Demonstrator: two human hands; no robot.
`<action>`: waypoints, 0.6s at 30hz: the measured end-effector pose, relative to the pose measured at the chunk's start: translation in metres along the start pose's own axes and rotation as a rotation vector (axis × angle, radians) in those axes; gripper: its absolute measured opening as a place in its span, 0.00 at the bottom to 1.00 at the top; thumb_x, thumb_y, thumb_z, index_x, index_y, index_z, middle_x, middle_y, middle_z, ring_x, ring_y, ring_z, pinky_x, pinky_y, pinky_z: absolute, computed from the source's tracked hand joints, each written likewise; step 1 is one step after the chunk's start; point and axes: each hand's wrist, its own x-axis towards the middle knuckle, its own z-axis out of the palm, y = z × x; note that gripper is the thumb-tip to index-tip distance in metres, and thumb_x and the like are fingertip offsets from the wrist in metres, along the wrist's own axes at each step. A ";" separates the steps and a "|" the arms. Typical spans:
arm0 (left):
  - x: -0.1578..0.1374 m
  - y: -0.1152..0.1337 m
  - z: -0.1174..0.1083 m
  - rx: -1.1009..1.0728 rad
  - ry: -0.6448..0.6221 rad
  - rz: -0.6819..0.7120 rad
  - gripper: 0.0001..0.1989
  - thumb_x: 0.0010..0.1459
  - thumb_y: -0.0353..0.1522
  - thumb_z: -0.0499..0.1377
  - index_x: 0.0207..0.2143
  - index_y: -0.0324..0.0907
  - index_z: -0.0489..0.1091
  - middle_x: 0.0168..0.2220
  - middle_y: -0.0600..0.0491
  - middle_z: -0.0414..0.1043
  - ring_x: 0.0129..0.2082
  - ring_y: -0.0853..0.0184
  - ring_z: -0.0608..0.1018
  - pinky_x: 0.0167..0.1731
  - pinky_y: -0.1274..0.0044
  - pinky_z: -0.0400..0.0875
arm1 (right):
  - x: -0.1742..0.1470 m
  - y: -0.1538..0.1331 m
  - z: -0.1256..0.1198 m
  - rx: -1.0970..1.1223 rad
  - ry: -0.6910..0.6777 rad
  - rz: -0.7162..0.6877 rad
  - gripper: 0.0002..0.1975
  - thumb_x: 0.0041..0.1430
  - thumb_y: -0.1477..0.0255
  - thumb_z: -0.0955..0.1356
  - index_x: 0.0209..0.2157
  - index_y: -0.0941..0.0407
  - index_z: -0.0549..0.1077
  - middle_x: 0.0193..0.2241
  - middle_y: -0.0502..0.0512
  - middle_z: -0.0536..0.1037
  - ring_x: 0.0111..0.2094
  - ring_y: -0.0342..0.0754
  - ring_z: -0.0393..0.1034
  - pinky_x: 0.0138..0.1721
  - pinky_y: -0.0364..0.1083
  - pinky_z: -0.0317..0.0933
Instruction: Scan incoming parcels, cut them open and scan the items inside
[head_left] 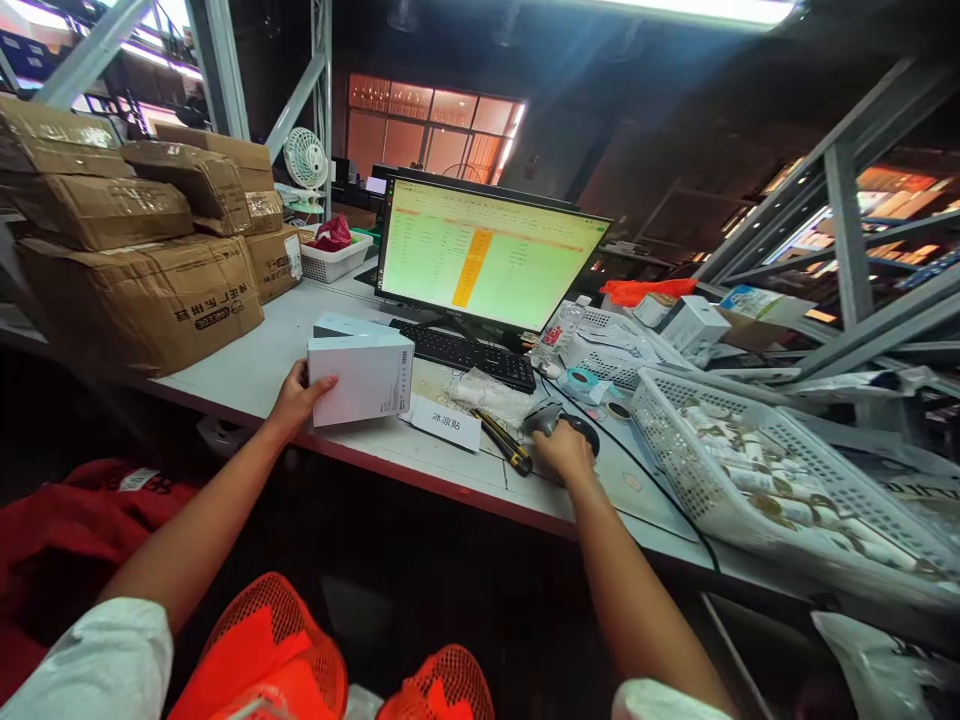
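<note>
My left hand [298, 400] grips a white box [360, 380] by its left side, thumb on the near face, at the front edge of the desk. Small print runs down the right part of that face. Another pale box [352, 325] shows just behind it. On the right, my right hand [564, 450] is closed round a grey and black barcode scanner [543, 416], low over the desk. A yellow and black utility knife [504, 442] lies left of this hand. Between the knife and the white box is a white card [445, 422] with printed characters.
A monitor [487, 250] showing a spreadsheet stands behind a black keyboard [472, 355]. Brown cartons [150, 290] are stacked at the left. A white basket [667, 440] of small rolled items occupies the right, with a black cable [660, 485] beside it. A bottle [564, 325] stands near the monitor.
</note>
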 end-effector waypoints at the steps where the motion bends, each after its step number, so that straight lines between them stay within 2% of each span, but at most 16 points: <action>1: 0.000 0.004 0.003 -0.005 0.000 0.000 0.40 0.43 0.52 0.72 0.51 0.38 0.67 0.51 0.42 0.75 0.49 0.54 0.78 0.48 0.65 0.75 | -0.005 0.002 -0.011 0.021 0.029 -0.015 0.24 0.66 0.62 0.63 0.54 0.65 0.73 0.49 0.74 0.79 0.52 0.66 0.75 0.48 0.54 0.67; 3: -0.001 0.011 0.007 0.016 -0.023 0.005 0.39 0.43 0.52 0.72 0.50 0.39 0.67 0.49 0.43 0.75 0.49 0.54 0.77 0.46 0.67 0.75 | -0.024 0.007 -0.036 0.092 0.105 -0.148 0.21 0.64 0.59 0.64 0.48 0.60 0.76 0.44 0.69 0.81 0.48 0.64 0.76 0.45 0.53 0.67; 5: -0.002 0.017 0.011 0.053 -0.075 0.020 0.38 0.44 0.52 0.72 0.50 0.39 0.67 0.49 0.44 0.75 0.48 0.54 0.77 0.45 0.67 0.76 | -0.053 0.009 -0.063 0.199 0.138 -0.389 0.18 0.61 0.58 0.67 0.44 0.56 0.77 0.40 0.63 0.82 0.44 0.61 0.76 0.44 0.51 0.67; 7: -0.003 0.022 0.018 0.081 -0.135 0.040 0.38 0.45 0.51 0.72 0.52 0.40 0.66 0.49 0.44 0.76 0.49 0.54 0.77 0.46 0.67 0.75 | -0.087 0.006 -0.086 0.289 0.105 -0.602 0.17 0.58 0.58 0.70 0.44 0.52 0.77 0.40 0.60 0.82 0.43 0.59 0.76 0.43 0.50 0.68; 9: -0.003 0.026 0.029 0.099 -0.185 0.052 0.39 0.44 0.51 0.72 0.52 0.40 0.66 0.50 0.44 0.76 0.51 0.53 0.77 0.48 0.67 0.75 | -0.114 -0.003 -0.102 0.306 0.047 -0.700 0.16 0.56 0.58 0.71 0.44 0.51 0.77 0.39 0.59 0.82 0.41 0.59 0.76 0.42 0.50 0.68; 11: -0.004 0.027 0.040 0.119 -0.222 0.058 0.40 0.44 0.52 0.72 0.53 0.41 0.65 0.51 0.44 0.76 0.51 0.52 0.77 0.49 0.66 0.75 | -0.128 -0.011 -0.107 0.275 0.010 -0.713 0.15 0.55 0.59 0.72 0.42 0.50 0.77 0.38 0.59 0.82 0.39 0.59 0.75 0.40 0.51 0.68; 14: -0.006 0.029 0.042 0.162 -0.256 0.066 0.40 0.44 0.53 0.72 0.53 0.41 0.66 0.50 0.44 0.76 0.51 0.52 0.78 0.49 0.66 0.76 | -0.119 -0.015 -0.096 0.241 0.064 -0.692 0.14 0.56 0.59 0.71 0.41 0.52 0.76 0.36 0.59 0.82 0.37 0.58 0.75 0.38 0.50 0.66; 16: -0.012 0.033 0.022 0.211 -0.242 0.078 0.41 0.43 0.54 0.72 0.52 0.41 0.66 0.50 0.45 0.76 0.50 0.52 0.78 0.48 0.67 0.76 | -0.100 -0.008 -0.079 0.223 0.132 -0.651 0.14 0.58 0.59 0.70 0.40 0.53 0.76 0.35 0.59 0.82 0.36 0.57 0.75 0.37 0.49 0.64; 18: -0.023 0.039 -0.017 0.300 -0.178 0.085 0.42 0.41 0.57 0.72 0.51 0.41 0.68 0.48 0.46 0.77 0.48 0.52 0.79 0.44 0.68 0.77 | -0.077 0.003 -0.058 0.182 0.156 -0.565 0.14 0.60 0.58 0.68 0.40 0.54 0.76 0.34 0.59 0.82 0.37 0.58 0.75 0.37 0.48 0.63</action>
